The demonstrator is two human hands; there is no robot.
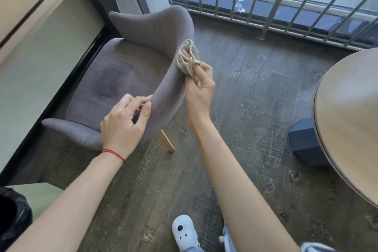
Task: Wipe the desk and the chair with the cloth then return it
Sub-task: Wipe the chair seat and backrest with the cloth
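Grey upholstered chair stands beside the desk. Left hand pinches the backrest's top edge, fingers curled closed on it. Right hand clasps the bunched beige cloth, pressed against the backrest's outer face.

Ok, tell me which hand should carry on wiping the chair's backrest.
Right hand: it holds the cloth against the chair backrest's outer side. Left hand grips its rim, probably steadying it.

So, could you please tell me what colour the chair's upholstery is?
The chair is a greyish-purple fabric, plain with no pattern; the head view shows it.
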